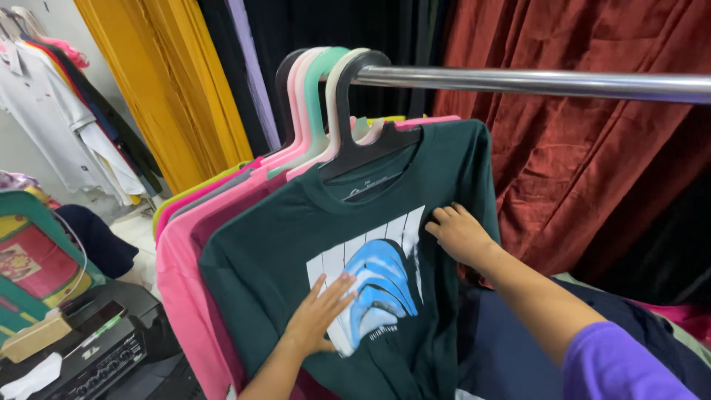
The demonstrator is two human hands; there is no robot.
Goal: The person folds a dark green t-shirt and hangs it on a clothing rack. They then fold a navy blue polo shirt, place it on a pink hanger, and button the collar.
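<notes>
Here, centre-low in the frame: left hand (320,311) lies flat, fingers spread, pressed on the front of a dark green T-shirt (281,244), fingertips on the edge of its print (378,281), a white slatted block with blue curved bands. Nothing gripped. Right hand (461,233), centre-right, fingers curled at the shirt's side edge below the sleeve; whether it pinches the cloth I cannot tell. Purple sleeve (615,367) at lower right.

Shirt: soft matte knit, round neck, hanging front-on in the middle of the frame from a black plastic hanger (370,148). Hook over a shiny round metal rail (533,81) running across the upper right.

Behind it, left of centre: pink T-shirts (181,281) packed close, on pastel hangers (315,96) of pink, green and cream.

Backdrop: rust-red crushed drape (592,163) at right, yellow curtain (170,81) upper left, white shirts (52,104) hung at far left. Lower left: black box with knobs (96,363).
</notes>
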